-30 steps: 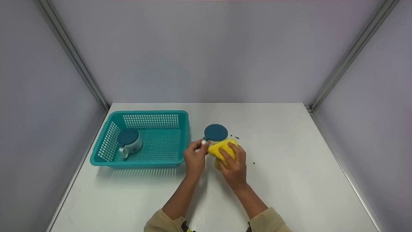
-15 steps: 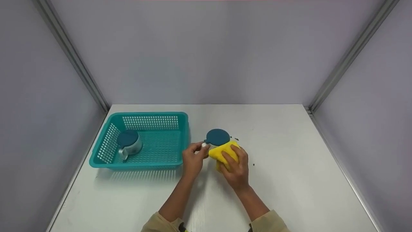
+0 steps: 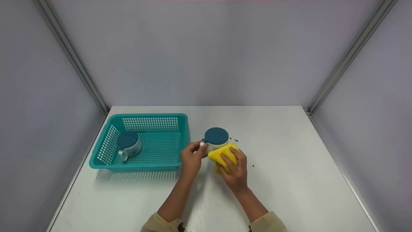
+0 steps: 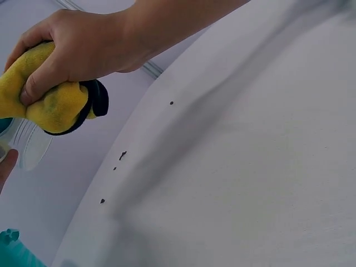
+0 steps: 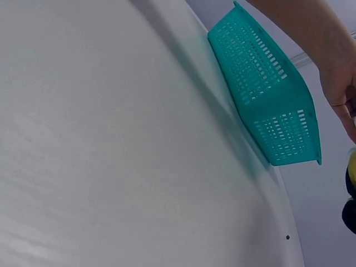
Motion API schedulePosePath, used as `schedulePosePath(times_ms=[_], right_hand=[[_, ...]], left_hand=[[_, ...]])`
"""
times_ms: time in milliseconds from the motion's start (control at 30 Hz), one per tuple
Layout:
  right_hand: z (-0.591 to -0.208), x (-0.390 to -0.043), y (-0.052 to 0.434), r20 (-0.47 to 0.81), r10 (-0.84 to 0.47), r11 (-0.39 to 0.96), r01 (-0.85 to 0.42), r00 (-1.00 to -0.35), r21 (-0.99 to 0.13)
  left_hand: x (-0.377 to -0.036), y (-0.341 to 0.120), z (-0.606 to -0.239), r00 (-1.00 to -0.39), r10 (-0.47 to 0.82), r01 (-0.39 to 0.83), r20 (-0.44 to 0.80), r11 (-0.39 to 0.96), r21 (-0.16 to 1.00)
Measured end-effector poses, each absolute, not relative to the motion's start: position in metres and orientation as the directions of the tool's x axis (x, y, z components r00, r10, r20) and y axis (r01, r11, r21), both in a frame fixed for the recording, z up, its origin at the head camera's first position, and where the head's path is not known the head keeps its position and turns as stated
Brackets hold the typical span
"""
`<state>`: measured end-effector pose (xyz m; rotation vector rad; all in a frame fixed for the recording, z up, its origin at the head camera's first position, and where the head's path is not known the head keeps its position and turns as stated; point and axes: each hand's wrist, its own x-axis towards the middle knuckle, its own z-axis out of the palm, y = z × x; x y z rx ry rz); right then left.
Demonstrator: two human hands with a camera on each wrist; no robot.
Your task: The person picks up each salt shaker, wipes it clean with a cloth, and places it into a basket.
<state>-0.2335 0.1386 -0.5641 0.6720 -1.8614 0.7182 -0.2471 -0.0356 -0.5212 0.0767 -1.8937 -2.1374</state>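
Observation:
In the head view my left hand (image 3: 192,158) pinches the pale handle of a clear cup with a blue lid (image 3: 216,135). My right hand (image 3: 236,167) grips a bunched yellow cloth (image 3: 224,154) against the near side of that cup. The cloth covers much of the cup's lower wall. From the left wrist, the cloth (image 4: 58,105) shows a dark edge, and part of the clear ridged cup (image 4: 36,147) appears beneath it. Only a sliver of the cloth (image 5: 352,172) shows at the right edge of the right wrist view.
A teal perforated basket (image 3: 138,166) stands left of the hands. Inside it, at its left end, sits a similar lidded cup (image 3: 130,143) with a handle. Several small dark bits, such as one crumb (image 3: 253,165), lie on the white table (image 3: 289,180). Panels enclose the back and sides.
The held cup first came a little nearer, then tipped so that more of its clear wall shows below the lid. Both hands keep their hold. The whole view shifted slightly downward.

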Motion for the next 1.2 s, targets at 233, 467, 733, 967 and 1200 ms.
schedulePosePath(times_ms=[233, 467, 733, 967, 1200], right_hand=[[-0.574, -0.234, 0.143, 0.918, -0.105, 0.655, -0.721, -0.382, -0.226], [-0.573, -0.236, 0.146, 0.925, -0.085, 0.648, -0.726, -0.371, -0.232], [-0.565, -0.238, 0.144, 0.934, -0.054, 0.652, -0.721, -0.353, -0.234], [-0.555, -0.238, 0.143, 0.949, -0.049, 0.656, -0.727, -0.311, -0.204], [-0.552, -0.238, 0.142, 0.949, -0.052, 0.658, -0.726, -0.311, -0.201]], left_hand=[[-0.247, -0.038, -0.521, -0.962, -0.246, 0.139, 0.117, -0.072, 0.988], [-0.248, -0.039, -0.521, -0.974, -0.213, 0.092, 0.076, -0.067, 0.993], [-0.247, -0.038, -0.522, -0.981, -0.178, 0.095, 0.078, -0.088, 0.992], [-0.245, -0.038, -0.523, -0.982, -0.175, 0.089, 0.070, -0.098, 0.991], [-0.245, -0.039, -0.522, -0.982, -0.183, 0.068, 0.050, -0.091, 0.994]])
